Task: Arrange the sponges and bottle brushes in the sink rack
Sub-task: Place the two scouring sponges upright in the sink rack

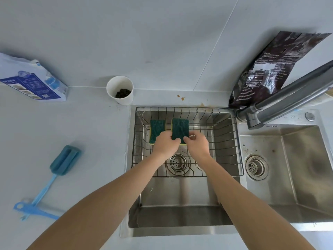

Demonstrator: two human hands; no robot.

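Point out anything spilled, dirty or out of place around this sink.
Brown stains spot the counter behind the wire rack. The right basin has grime around its drain. The blue bottle brush lies on the left counter, not yet racked.

We see everything through one wide-angle camera worn on the head, looking steeply down and forward over a double sink (182, 216) toward the back wall. The wire rack (223, 139) sits near centre frame, close below us; both forearms reach in from the bottom edge. Counter and faucet (288, 98) bend at the frame's edges.
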